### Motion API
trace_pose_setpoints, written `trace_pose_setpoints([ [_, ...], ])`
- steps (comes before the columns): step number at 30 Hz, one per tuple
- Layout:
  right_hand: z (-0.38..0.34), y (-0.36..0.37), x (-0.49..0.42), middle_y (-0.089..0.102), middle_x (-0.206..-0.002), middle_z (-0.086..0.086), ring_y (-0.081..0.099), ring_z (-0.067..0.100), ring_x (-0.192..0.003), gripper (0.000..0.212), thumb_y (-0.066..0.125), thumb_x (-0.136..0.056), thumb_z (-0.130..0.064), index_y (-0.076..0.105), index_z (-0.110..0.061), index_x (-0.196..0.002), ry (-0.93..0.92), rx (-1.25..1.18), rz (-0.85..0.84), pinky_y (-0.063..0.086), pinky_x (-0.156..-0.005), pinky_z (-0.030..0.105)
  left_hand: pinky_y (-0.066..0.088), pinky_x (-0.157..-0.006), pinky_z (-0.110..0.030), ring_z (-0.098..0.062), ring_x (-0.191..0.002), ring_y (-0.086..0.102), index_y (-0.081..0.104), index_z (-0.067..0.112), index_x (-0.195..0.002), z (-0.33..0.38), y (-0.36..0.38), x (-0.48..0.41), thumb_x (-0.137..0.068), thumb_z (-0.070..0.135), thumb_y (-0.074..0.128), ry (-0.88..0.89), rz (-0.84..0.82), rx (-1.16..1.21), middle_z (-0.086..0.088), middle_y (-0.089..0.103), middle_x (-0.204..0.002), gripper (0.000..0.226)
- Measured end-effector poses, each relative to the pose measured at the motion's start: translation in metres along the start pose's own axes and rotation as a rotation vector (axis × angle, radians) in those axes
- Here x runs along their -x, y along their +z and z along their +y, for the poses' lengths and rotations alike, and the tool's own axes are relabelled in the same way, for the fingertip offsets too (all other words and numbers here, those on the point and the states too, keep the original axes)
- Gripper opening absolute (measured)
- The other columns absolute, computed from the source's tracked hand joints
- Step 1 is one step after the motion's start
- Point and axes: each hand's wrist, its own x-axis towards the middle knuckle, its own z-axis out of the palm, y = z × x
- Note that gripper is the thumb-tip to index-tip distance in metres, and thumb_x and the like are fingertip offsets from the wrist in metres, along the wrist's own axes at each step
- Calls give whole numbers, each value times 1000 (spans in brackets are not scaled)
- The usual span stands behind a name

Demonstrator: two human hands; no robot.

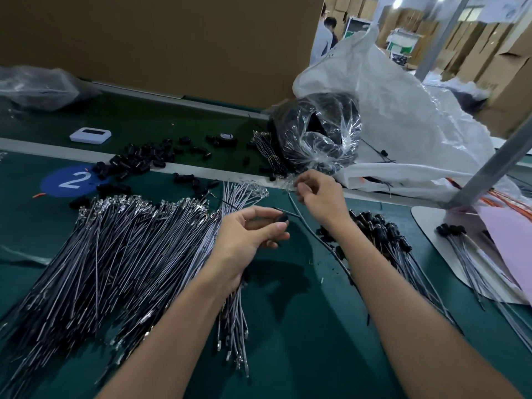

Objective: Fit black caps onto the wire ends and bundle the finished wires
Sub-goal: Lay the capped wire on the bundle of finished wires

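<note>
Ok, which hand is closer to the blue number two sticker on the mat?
Left. The left hand, holding a black cap, is across the wire pile from the sticker; the right hand, pinching a wire, is farther right.

We can't see most of the small black round cap: the left hand curls round it, thumb & fingers covering all but one edge. The right hand pinches the thin grey wire at its far end, so the tip is hidden behind the fingertips. Lower down, the wire passes under the right forearm. The big fan of grey metal-tipped wires runs off the left & bottom edges. Both forearms are cut off at the bottom. Clear plastic bag w/ black contents: glare, so we can't tell what's inside. White flat device: screen too small to read. Pink sheet: cut by the right edge. Background ppl: blurred.
</note>
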Motion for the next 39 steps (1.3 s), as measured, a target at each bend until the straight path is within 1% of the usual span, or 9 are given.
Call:
trace_pose_setpoints([
  [4,-18,-16,52,67,-74,-4,59,5,-65,21,61,-92,-2,69,-21,-86,-98,-327,-79,51,-65,22,54,-53,-21,-19,-69,73,79,19,-77,-1,2,1,-75,-1,75,78,23,4,-10,76,-85,20],
  [6,-19,-19,67,69,-75,0,61,8,-66,16,66,-89,-2,68,-18,-87,-85,-389,-55,52,-67,23,55,-55,-21,-19,-71,74,78,16,-81,0,4,3,-75,-3,75,117,14,-15,-9,76,-85,20],
  [10,-17,-19,75,68,-73,0,61,14,-67,18,67,-89,-3,67,-19,-82,-91,-405,-4,53,-71,38,57,-59,-21,-17,-73,74,75,12,-87,1,8,5,-73,-6,75,187,-15,-97,-6,77,-82,23],
  [17,-11,-19,81,72,-75,-1,66,25,-71,15,71,-86,-6,71,-21,-80,-132,-387,59,55,-73,44,59,-62,-24,-18,-71,71,75,12,-87,-1,10,6,-72,-7,77,247,-13,-159,-7,76,-79,24],
  [20,-10,-18,81,71,-70,-2,64,23,-63,14,74,-83,-6,73,-19,-79,-122,-365,71,55,-66,41,59,-64,-25,-21,-71,70,76,13,-85,-4,10,4,-71,-7,78,290,9,-186,-7,76,-77,24],
  [26,-7,-25,80,71,-65,0,62,9,-56,19,73,-81,2,75,-17,-80,-106,-482,-31,51,-59,20,59,-62,-24,-14,-70,72,75,12,-84,-5,8,3,-71,-6,77,280,-14,-194,-4,76,-77,23],
  [31,-7,-28,81,71,-65,-3,62,9,-58,25,72,-80,5,74,-20,-77,-139,-463,-26,52,-60,20,59,-63,-24,-13,-69,72,74,12,-87,-5,10,5,-75,-6,75,277,-65,-230,-3,76,-76,21],
  [35,-6,-26,81,69,-62,1,61,10,-53,16,73,-82,0,75,-15,-78,-88,-452,-23,49,-55,21,60,-66,-26,-14,-68,71,75,12,-85,-5,12,6,-73,-6,77,337,-26,-266,1,76,-75,23],
  [39,-5,-25,82,69,-61,1,62,8,-53,8,73,-82,-2,75,-10,-81,-58,-455,-13,48,-54,18,61,-70,-32,-26,-70,72,75,7,-90,-7,12,7,-71,-5,79,381,3,-326,-2,76,-77,23],
])
